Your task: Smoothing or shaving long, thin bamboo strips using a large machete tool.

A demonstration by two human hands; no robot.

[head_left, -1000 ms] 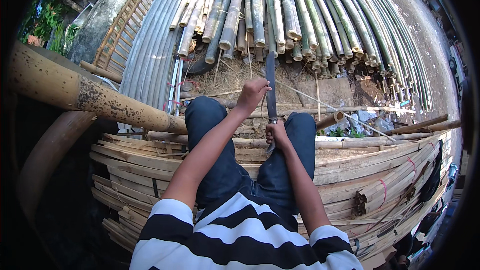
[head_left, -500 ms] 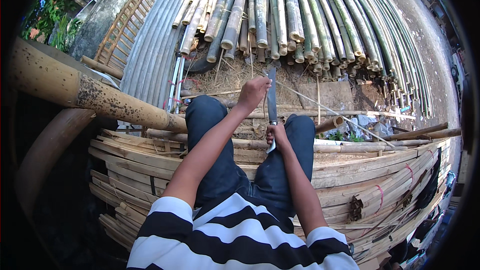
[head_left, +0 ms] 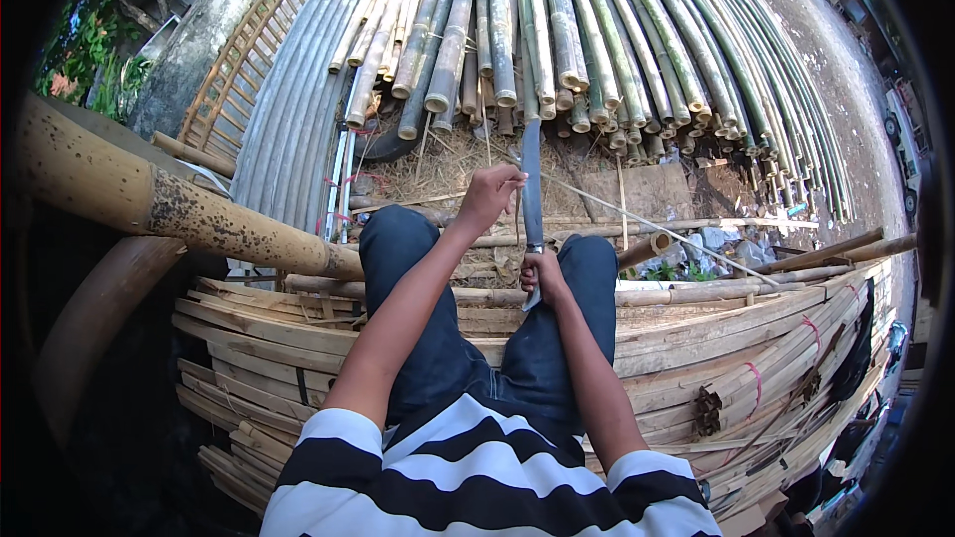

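In my right hand [head_left: 542, 275] I grip a long, broad-bladed knife [head_left: 532, 184] by its handle, just above my right thigh. Its blade points away from me, toward the bamboo pole ends. My left hand [head_left: 489, 199] is closed in a pinch just left of the blade. A thin bamboo strip [head_left: 517, 217] hangs from its fingertips beside the knife; its far end is hard to make out. Another long, pale thin strip [head_left: 647, 217] slants from behind the blade down to the right. Whether it joins the pinched piece I cannot tell.
Ahead lies a big stack of bamboo poles [head_left: 557, 40] beside grey corrugated sheets [head_left: 288, 129]. A thick bamboo pole [head_left: 229, 224] crosses at left. Split bamboo slats [head_left: 696, 348] lie around my legs. Stones and plastic litter [head_left: 701, 249] sit right of my knee.
My left hand has drawn back slightly toward me and down along the blade, still pinching. The right hand keeps its grip on the knife. The whole view has shifted a little.
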